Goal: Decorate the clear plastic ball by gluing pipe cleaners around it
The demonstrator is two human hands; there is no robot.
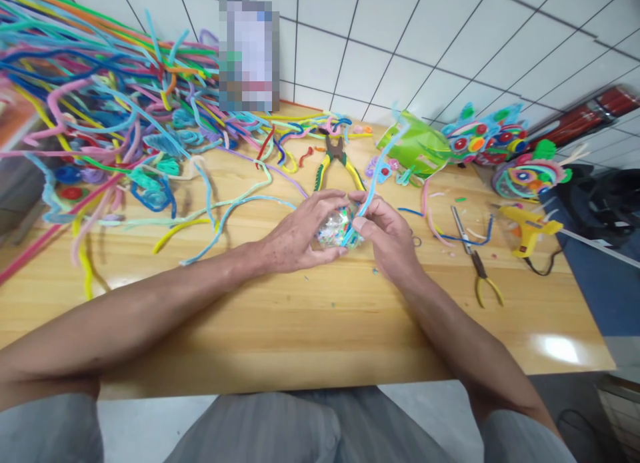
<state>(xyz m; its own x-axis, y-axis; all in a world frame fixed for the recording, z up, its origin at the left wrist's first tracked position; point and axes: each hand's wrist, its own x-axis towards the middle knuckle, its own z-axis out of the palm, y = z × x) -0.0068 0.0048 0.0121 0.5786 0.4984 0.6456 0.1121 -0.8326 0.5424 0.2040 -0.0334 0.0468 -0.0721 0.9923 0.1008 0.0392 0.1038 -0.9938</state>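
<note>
Just above the table's middle, my left hand (303, 231) curls around a clear rounded thing filled with multicoloured bits (333, 230). Whether it is a bag or a ball I cannot make out. My right hand (393, 240) pinches a light blue pipe cleaner (383, 163) between thumb and fingers against its right side. The free end of that pipe cleaner rises up and away to the right, slightly blurred. Right behind my hands lie pliers with green and yellow handles (337, 163), jaws pointing away from me.
Heaped pipe cleaners (125, 116) cover the table's left side. A green packet (417, 146) and decorated pipe-cleaner faces (470, 143) stand at the back right. Nearer are long-nosed pliers (480, 270), tweezers (460, 228) and a yellow glue gun (530, 228). A tiled wall (390, 43) stands behind.
</note>
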